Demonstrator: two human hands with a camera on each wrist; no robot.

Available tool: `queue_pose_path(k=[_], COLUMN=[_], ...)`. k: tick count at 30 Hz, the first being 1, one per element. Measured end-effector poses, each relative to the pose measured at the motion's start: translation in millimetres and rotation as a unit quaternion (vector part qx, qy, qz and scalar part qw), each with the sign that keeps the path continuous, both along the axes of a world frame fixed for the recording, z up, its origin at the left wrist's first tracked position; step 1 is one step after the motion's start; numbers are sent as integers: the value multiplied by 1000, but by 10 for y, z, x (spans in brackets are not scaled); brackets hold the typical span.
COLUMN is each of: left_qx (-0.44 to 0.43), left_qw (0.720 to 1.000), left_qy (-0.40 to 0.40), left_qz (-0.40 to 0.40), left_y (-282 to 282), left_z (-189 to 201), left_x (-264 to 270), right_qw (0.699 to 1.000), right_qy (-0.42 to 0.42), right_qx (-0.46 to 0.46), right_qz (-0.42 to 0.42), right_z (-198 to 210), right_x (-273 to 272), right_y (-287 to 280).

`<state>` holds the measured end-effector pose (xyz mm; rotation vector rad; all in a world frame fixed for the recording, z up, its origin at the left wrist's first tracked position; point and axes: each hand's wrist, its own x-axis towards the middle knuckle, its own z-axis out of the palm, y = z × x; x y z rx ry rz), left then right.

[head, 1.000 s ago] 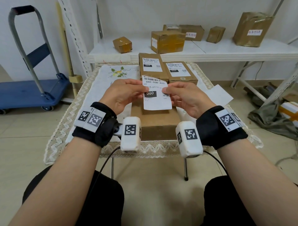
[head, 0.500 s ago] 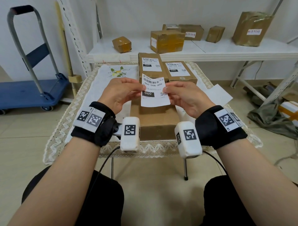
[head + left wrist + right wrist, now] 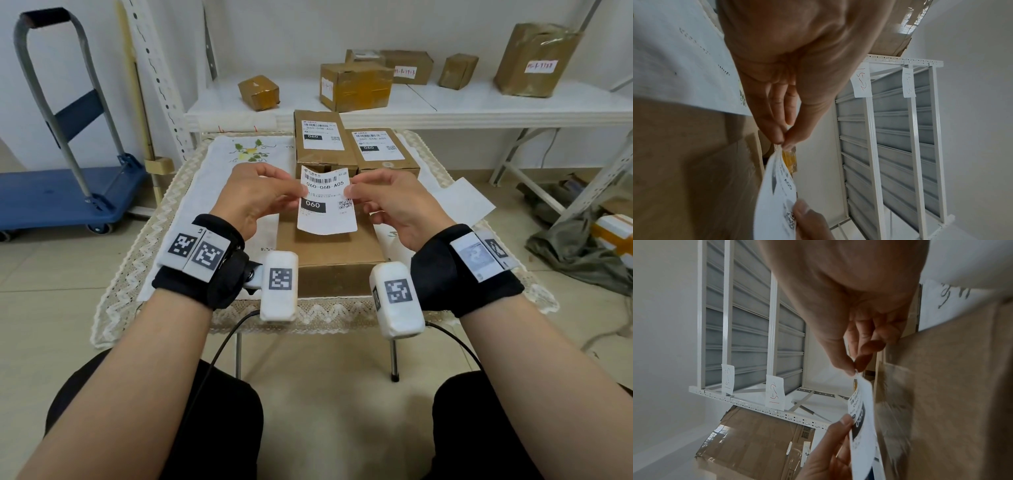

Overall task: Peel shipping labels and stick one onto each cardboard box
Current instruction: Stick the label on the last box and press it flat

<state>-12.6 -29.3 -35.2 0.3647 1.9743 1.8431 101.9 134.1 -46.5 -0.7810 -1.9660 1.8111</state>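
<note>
Above the unlabelled cardboard box (image 3: 329, 246) on the tabletop (image 3: 164, 219), both hands pinch a shipping label (image 3: 327, 202). Left hand (image 3: 255, 198) grips its left edge, right hand (image 3: 394, 202) its right edge, thumb against fingertips.

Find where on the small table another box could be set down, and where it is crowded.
Free: the embroidered cloth left of the two labelled boxes. Crowded: centre and far right, with the unlabelled box, both boxes and loose paper.
</note>
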Motion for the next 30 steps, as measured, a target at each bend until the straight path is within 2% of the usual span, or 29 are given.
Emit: queue_pose_path(k=[30], left_qx=[-48], left_qw=[999], left_qy=[0], left_qz=[2], left_y=[-10], left_z=[6], left_x=[19], right_qw=[999], right_qy=[-20], right_qx=[46], right_qz=[7], right_z=[-60], right_x=[-26], right_y=[0])
